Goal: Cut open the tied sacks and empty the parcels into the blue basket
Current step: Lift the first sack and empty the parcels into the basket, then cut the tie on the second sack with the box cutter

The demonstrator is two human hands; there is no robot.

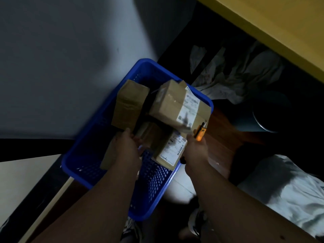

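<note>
Parcels (178, 104) in blue basket (84, 155); right hand (196, 151) grips cutter (200, 133); left hand (126, 148) grip unclear.

We log parcels (180, 104) in the basket (84, 151); sacks (233, 76) at two o'clock, another sack (284, 186) at four.

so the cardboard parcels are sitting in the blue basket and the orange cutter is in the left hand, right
Not quite: the orange cutter is held in the right hand, not the left. The head view shows this. The left hand reaches in among the boxes instead. The rest stands: the cardboard parcels are sitting in the blue basket.
</note>
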